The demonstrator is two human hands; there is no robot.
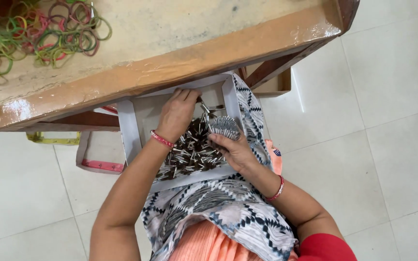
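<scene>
Down in the white cardboard tray (pixel 127 126) on the lap lies a heap of small silver-and-dark sticks (pixel 189 153); the right hand (pixel 234 150) grips a gathered bundle (pixel 224 126) of them. Fingers bent down, the left hand (pixel 177 115) reaches into the tray's far end, apparently pinching one stick, below the wooden table (pixel 170 58) strewn with coloured rubber bands (pixel 39 36).

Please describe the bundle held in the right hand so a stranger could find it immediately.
Below the wooden table edge, a white tray rests on the person's lap. At its right side, the right hand grips the bundle: small metal-tipped pieces gathered with ends aligned, unlike the loose pieces scattered beside it.
</scene>
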